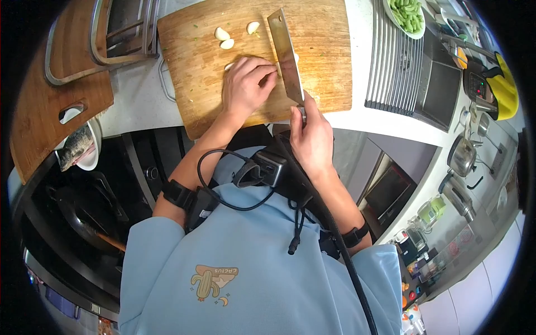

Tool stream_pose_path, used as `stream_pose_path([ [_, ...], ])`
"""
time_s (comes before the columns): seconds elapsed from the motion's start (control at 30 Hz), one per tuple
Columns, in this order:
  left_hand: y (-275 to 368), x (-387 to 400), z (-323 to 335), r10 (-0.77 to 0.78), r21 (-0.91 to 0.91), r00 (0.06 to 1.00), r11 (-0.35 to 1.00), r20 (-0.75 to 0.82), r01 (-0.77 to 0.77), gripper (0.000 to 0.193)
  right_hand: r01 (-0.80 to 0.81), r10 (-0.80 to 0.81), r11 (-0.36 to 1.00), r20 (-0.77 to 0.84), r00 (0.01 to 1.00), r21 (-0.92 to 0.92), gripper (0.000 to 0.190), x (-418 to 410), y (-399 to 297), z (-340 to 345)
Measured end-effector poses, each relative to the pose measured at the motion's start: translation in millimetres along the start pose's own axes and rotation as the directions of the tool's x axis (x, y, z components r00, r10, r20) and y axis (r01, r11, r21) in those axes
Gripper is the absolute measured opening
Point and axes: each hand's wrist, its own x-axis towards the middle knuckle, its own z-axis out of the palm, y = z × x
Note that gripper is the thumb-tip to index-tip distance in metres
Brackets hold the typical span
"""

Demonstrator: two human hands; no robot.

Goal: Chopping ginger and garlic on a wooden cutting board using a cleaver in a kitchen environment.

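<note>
My right hand grips the handle of a metal cleaver, whose broad blade stands over a wooden cutting board. Just left of the blade, my left hand rests on the board with its fingers curled; something small and pale shows at its fingertips, partly hidden. Another pale piece peeks out by the left knuckles. Peeled garlic cloves lie further up the board, two close together and one nearer the cleaver. A bit of white also shows behind the blade's right edge.
Right of the board, a roll-up drying rack lies over the sink, with a bowl of green pieces at its top. On the left are a wooden board with a handle hole, metal racks, fish in a white dish and a dark wok.
</note>
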Motion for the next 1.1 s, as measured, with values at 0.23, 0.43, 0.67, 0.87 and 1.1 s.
stream_pose_path([
  [0.23, 0, 1, -1, 0.004, -0.005, 1.000, 1.000, -0.001, -0.004, 0.006, 0.008, -0.008, 1.000, -0.003, 1.000, -0.014, 0.039, 1, 0, 1],
  [0.43, -4, -1, 2, -0.002, -0.022, 1.000, 1.000, -0.026, 0.001, 0.006, 0.051, -0.053, 0.997, -0.028, 0.998, -0.060, 0.038, 4, 0, 7],
  [0.67, -1, -1, -2, 0.001, -0.052, 1.000, 0.999, -0.018, -0.002, 0.011, 0.051, -0.055, 0.995, -0.035, 0.998, -0.089, 0.038, 10, -1, 17],
  [0.87, 6, 0, -6, -0.032, -0.073, 0.999, 0.997, -0.015, 0.031, 0.014, -0.010, 0.011, 0.998, -0.033, 0.999, 0.056, 0.036, 11, 5, 8],
  [1.1, 1, 1, 2, -0.018, 0.038, 1.000, 0.999, 0.022, 0.017, 0.017, -0.039, 0.069, 0.983, -0.164, 0.984, 0.181, 0.038, -4, 15, -18],
])
